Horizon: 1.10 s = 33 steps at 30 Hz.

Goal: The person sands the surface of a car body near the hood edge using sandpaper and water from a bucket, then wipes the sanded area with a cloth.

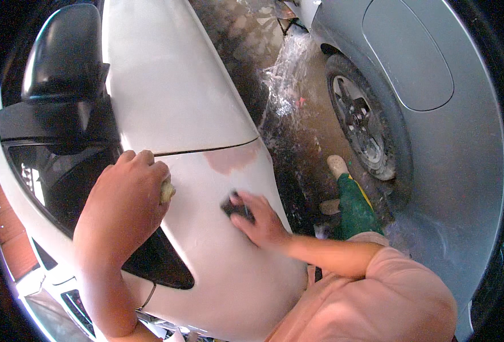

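A white car body panel (200,222) fills the middle, with a pinkish patch (229,159) below a dark panel gap. My left hand (126,202) is closed on a yellowish sponge or wadded cloth (167,192), mostly hidden by my fingers, near the dark side window (49,176). My right hand (257,225) grips a dark block (229,206) against the white panel, slightly blurred, below the pinkish patch.
A black side mirror (63,51) stands out at the upper left. A grey car (446,142) with a dirty wheel (357,119) is on the right. Crumpled plastic (283,74) lies on the floor between the cars, near my feet in pale clogs (337,165).
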{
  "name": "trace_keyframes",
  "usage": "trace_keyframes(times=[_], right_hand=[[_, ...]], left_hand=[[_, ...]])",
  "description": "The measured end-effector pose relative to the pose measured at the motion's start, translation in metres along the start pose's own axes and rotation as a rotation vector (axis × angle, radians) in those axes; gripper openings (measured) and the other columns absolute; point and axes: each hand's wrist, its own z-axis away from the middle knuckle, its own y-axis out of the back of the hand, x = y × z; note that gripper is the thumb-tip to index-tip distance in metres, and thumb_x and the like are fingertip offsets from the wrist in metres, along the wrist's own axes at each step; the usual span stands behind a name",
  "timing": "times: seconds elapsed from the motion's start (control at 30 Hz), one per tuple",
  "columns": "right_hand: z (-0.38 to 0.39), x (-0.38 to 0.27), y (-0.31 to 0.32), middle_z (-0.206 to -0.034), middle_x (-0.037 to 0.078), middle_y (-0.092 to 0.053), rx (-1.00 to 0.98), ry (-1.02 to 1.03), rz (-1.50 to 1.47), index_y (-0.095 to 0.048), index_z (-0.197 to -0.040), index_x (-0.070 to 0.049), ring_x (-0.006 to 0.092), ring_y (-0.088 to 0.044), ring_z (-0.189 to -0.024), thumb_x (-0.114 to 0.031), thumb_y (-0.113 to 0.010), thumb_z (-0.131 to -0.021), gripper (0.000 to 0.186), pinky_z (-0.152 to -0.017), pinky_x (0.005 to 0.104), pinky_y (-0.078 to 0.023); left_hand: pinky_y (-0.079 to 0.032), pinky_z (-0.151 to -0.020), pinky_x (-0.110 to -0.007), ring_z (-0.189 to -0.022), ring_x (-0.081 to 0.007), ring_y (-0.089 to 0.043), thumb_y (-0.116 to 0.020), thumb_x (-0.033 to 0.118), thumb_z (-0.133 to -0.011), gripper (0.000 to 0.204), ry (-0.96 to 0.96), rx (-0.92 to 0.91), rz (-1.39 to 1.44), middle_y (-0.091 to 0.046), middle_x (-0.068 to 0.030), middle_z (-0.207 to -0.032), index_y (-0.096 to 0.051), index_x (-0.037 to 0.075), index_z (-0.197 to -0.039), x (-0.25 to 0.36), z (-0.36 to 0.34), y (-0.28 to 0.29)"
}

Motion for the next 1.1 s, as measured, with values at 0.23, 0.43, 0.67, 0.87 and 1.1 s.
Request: trace_keyframes(times=[0.23,0.43,0.67,0.87,1.1], right_hand=[[-0.085,0.031,0.007,-0.138,0.020,-0.055,0.053,-0.068,-0.112,-0.055,-0.137,-0.003,0.0360,-0.054,-0.123,-0.026,-0.066,-0.094,0.050,-0.111,0.0431,-0.039],[0.037,0.038,0.004,-0.142,0.018,-0.051,-0.059,-0.121,-0.099,-0.054,-0.139,-0.002,0.0318,-0.049,-0.129,-0.024,-0.066,-0.094,0.052,-0.115,0.0399,-0.035],[-0.092,0.051,-0.006,-0.137,0.019,-0.056,0.142,-0.159,-0.237,-0.057,-0.134,0.001,0.0325,-0.048,-0.132,-0.025,-0.067,-0.094,0.049,-0.112,0.0402,-0.037],[-0.094,0.055,-0.010,-0.138,0.020,-0.057,0.162,-0.090,-0.166,-0.060,-0.132,0.001,0.0355,-0.048,-0.130,-0.028,-0.071,-0.092,0.051,-0.111,0.0425,-0.038],[0.003,0.073,0.005,-0.142,0.020,-0.054,0.054,-0.029,-0.076,-0.061,-0.133,-0.005,0.0367,-0.049,-0.128,-0.027,-0.072,-0.092,0.049,-0.111,0.0430,-0.038]], left_hand=[[-0.051,-0.091,-0.042,-0.103,-0.0322,-0.058,-0.073,0.013,-0.079,0.022,-0.052,0.035,0.014,-0.062,-0.0119,-0.104,-0.068,0.006,-0.099,0.010,-0.008,0.004],[-0.051,-0.092,-0.041,-0.103,-0.0324,-0.058,-0.073,0.011,-0.078,0.023,0.021,-0.009,0.029,-0.061,-0.0122,-0.102,-0.068,0.006,-0.100,0.013,-0.006,0.000],[-0.051,-0.091,-0.041,-0.103,-0.0326,-0.058,-0.075,0.010,-0.075,0.028,-0.015,-0.027,0.021,-0.060,-0.0125,-0.102,-0.068,0.005,-0.101,0.021,-0.010,0.002],[-0.052,-0.089,-0.042,-0.103,-0.0330,-0.058,-0.075,0.009,-0.073,0.029,0.023,-0.012,0.042,-0.060,-0.0127,-0.101,-0.067,0.005,-0.101,0.020,-0.012,0.001],[-0.052,-0.086,-0.043,-0.099,-0.0339,-0.058,-0.077,0.007,-0.067,0.036,0.067,-0.013,0.008,-0.060,-0.0126,-0.099,-0.066,0.004,-0.101,0.031,-0.011,0.005]])
